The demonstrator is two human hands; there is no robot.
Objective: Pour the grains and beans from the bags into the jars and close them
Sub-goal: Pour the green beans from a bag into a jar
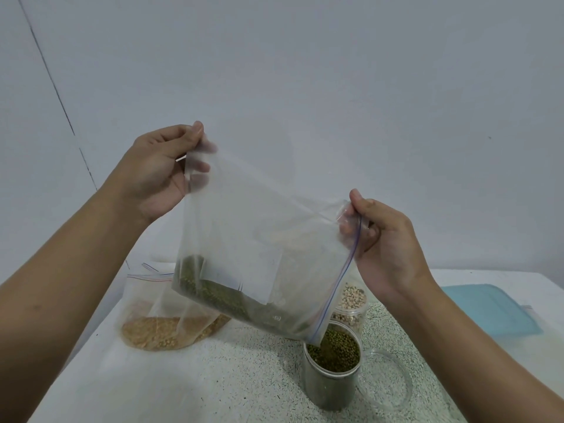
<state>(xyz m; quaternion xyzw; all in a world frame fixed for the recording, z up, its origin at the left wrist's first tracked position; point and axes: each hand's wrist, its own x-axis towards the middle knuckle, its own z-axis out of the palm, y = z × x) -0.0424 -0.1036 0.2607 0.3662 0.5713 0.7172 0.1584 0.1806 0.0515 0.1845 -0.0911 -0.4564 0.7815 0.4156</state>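
Observation:
A clear zip bag (259,239) with green mung beans along its lower edge hangs tilted over an open clear jar (331,380). The bag's lower corner dips into the jar's mouth, and the jar is nearly full of green beans. My left hand (158,175) pinches the bag's upper left corner. My right hand (384,242) pinches the bag's zip edge at the upper right. Behind it stands a second jar (351,306) filled with pale beans.
A zip bag of yellow-brown grain (158,328) lies at the left on the speckled table (213,377). A clear empty jar or lid (387,380) sits right of the green-bean jar. A blue flat lid or tray (488,309) lies at the far right. A bare wall stands behind.

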